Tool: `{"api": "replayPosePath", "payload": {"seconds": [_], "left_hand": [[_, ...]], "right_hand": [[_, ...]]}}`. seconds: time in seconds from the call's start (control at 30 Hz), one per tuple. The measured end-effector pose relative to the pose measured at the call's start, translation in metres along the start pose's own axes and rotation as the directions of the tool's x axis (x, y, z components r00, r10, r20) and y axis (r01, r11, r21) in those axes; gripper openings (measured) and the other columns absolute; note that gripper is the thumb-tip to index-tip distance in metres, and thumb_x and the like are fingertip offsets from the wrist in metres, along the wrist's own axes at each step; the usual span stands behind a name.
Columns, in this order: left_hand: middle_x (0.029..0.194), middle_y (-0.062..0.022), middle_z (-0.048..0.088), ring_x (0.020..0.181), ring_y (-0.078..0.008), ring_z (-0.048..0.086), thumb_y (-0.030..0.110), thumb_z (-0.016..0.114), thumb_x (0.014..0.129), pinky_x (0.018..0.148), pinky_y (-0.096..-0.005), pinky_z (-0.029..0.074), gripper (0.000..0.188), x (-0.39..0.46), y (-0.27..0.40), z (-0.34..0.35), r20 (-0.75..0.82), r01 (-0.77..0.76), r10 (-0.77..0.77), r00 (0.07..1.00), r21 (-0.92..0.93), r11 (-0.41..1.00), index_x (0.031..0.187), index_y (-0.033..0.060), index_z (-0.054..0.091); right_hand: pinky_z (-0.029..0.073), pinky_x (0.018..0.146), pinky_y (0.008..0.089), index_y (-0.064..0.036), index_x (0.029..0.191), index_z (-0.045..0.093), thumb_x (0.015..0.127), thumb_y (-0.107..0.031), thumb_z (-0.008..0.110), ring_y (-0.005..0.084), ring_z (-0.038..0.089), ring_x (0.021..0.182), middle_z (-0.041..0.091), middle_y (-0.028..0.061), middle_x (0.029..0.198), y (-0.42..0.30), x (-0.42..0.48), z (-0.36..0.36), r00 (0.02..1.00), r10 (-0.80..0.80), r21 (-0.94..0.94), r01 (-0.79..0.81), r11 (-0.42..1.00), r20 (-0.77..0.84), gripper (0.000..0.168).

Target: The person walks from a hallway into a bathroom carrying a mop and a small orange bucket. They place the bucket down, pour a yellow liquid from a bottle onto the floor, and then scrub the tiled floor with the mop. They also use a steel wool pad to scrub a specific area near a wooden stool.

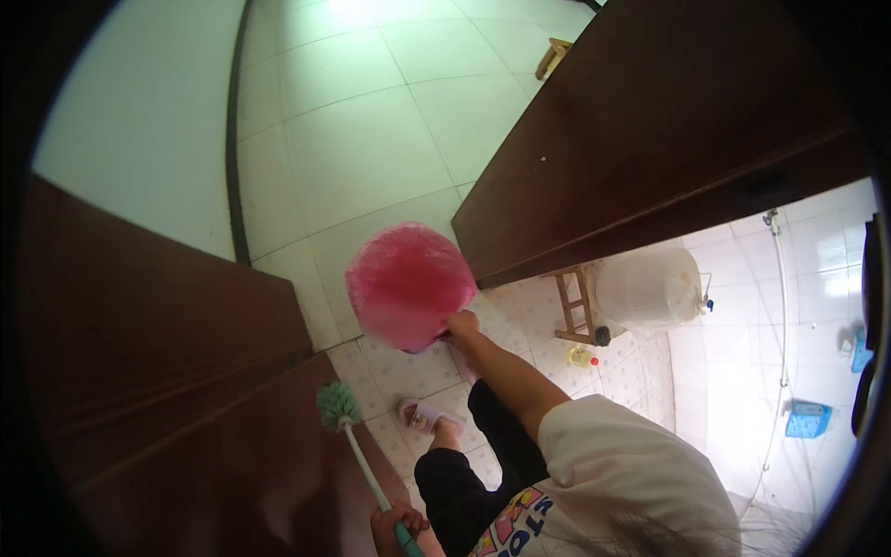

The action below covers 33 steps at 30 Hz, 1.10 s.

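My left hand [397, 526], at the bottom edge, grips the teal handle end of a long toilet brush [367, 468]. The brush's pale shaft slants up and left to a head of green bristles [339, 406], close to a dark brown wooden door panel. With my right arm stretched out, my right hand [461, 328] clutches the rim of a pink plastic bag [411, 285]. The bag hangs wide, its mouth facing up. Whether a bin is inside it cannot be told.
A brown door [626, 139] stands at upper right, with another brown panel [153, 292] at left. A wooden stool [576, 306], a translucent water barrel with a tap [647, 289] and a red-capped bottle [582, 358] are at right. My slippered foot [424, 416] is on patterned tiles.
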<state>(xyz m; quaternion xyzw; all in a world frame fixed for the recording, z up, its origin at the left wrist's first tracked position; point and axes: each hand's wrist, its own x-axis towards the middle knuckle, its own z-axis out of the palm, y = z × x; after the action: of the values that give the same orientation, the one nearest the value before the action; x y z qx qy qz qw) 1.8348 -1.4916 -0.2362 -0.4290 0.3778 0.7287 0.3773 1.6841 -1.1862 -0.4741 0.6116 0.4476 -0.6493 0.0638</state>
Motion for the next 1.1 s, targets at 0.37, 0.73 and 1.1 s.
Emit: {"api": "replayPosePath", "payload": {"seconds": [0.37,0.73,1.1], "left_hand": [[0.050,-0.0020,0.036,0.045,-0.0137,0.035,0.015,0.055,0.076,0.045,-0.0280,0.028,0.025,0.074,0.023,0.035,-0.105,0.051,-0.064,0.992,-0.121,0.991,0.057,0.0083,0.041],[0.056,-0.0007,0.036,0.049,-0.0135,0.034,0.016,0.056,0.073,0.048,-0.0279,0.031,0.019,0.161,0.083,0.140,-0.067,0.215,-0.231,0.971,-0.187,0.958,0.063,0.0087,0.042],[0.055,-0.0046,0.041,0.049,-0.0177,0.041,0.017,0.053,0.075,0.051,-0.0311,0.037,0.017,0.192,0.092,0.150,-0.170,0.170,-0.203,0.964,-0.192,0.967,0.063,0.0084,0.045]], "right_hand": [[0.054,0.062,0.0439,0.004,0.107,0.049,0.075,-0.006,0.056,0.0305,0.062,0.082,0.058,0.0190,0.098,-0.001,0.129,0.127,0.970,0.073,-0.072,-0.057,0.996,0.233,0.034],[0.055,0.061,0.0477,0.003,0.111,0.045,0.078,0.000,0.045,0.0335,0.061,0.079,0.056,0.0170,0.099,-0.197,0.329,0.146,0.998,-0.037,0.490,0.010,0.872,0.046,0.033],[0.048,0.080,0.0519,0.000,0.126,0.031,0.089,-0.031,0.043,0.0391,0.048,0.105,0.044,0.0215,0.120,-0.275,0.416,0.060,0.977,-0.206,0.709,0.186,0.680,-0.058,0.050]]}}
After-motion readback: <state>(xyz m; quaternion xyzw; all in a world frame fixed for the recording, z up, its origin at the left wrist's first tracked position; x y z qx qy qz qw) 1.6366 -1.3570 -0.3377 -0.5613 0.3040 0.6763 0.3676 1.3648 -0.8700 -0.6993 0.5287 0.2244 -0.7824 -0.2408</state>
